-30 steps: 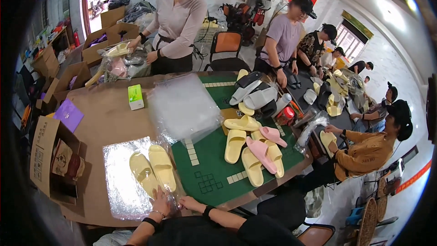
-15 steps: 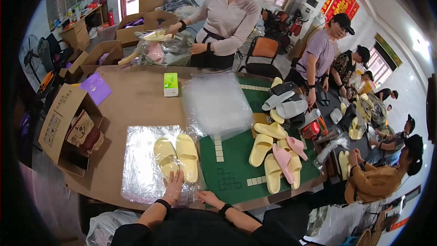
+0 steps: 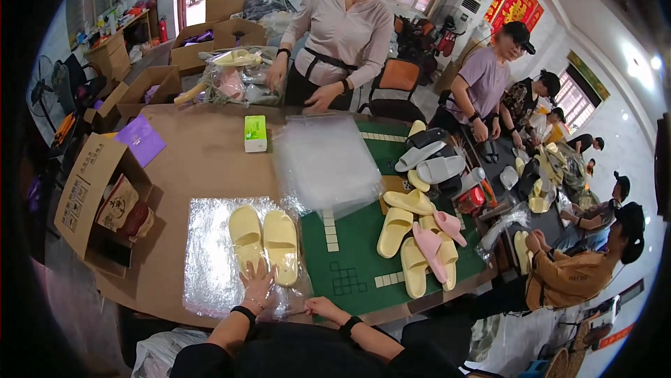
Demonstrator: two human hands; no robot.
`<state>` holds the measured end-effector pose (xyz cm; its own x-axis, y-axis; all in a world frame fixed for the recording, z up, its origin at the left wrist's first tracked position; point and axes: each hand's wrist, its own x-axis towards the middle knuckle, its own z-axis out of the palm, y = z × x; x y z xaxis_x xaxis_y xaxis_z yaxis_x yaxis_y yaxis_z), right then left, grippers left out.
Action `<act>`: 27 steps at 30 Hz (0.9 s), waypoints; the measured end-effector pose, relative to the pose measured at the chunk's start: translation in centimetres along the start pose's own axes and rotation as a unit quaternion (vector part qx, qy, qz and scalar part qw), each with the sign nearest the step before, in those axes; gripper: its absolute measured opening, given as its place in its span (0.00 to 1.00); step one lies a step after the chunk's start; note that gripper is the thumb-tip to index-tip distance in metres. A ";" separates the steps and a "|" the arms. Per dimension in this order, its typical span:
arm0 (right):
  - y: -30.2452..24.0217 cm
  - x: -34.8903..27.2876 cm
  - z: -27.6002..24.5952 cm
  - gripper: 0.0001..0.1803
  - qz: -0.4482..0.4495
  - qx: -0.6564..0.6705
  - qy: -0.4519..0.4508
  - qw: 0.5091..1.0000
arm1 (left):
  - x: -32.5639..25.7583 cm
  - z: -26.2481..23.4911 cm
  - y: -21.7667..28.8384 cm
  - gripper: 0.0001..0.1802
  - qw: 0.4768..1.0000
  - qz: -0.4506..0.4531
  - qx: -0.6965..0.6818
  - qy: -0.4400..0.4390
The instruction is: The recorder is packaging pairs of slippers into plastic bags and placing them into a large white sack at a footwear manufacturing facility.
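A pair of pale yellow slippers, the left slipper (image 3: 245,232) and the right slipper (image 3: 281,241), lies side by side on a clear plastic bag (image 3: 210,259) in front of me. I cannot tell whether plastic also covers them. My left hand (image 3: 258,284) rests with fingers spread, its fingertips at the heel of the left slipper. Near the table's front edge, my right hand (image 3: 325,309) is closed, its fingers pinched at the bag's lower right corner. Beyond the slippers lies a stack of clear plastic bags (image 3: 325,161).
More yellow slippers (image 3: 395,232) and pink slippers (image 3: 430,252) are heaped on the green mat (image 3: 335,259) at right. An open cardboard box (image 3: 82,200) stands left, a green tissue pack (image 3: 256,133) farther back. Across the table stands a co-worker (image 3: 342,35); several others work at right.
My right hand's fingers have drawn together at the bag's corner, while my left hand has barely moved. The co-worker opposite has let go of the yellow slipper and lowered a hand toward the bag stack.
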<state>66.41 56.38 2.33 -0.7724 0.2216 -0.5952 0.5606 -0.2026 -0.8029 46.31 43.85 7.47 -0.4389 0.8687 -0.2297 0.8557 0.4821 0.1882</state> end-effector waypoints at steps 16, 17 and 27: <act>0.5 -0.6 -0.9 0.15 0.018 0.008 0.000 1.000 | 3.3 2.6 -0.7 0.31 0.985 -0.127 -0.118 0.004; 0.2 -0.6 -0.9 0.15 0.017 0.007 0.000 1.000 | 3.4 2.7 -0.9 0.30 0.985 -0.130 -0.115 -0.001; 0.5 -0.8 -1.0 0.16 0.003 0.022 0.026 0.999 | 3.7 0.6 -0.8 0.24 0.985 -0.115 -0.126 0.003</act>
<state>67.58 57.12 2.38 -0.7521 0.2684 -0.6019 0.5506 -0.2459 -0.7977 44.14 46.60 5.93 -0.6161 0.7331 -0.2882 0.6386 0.6790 0.3622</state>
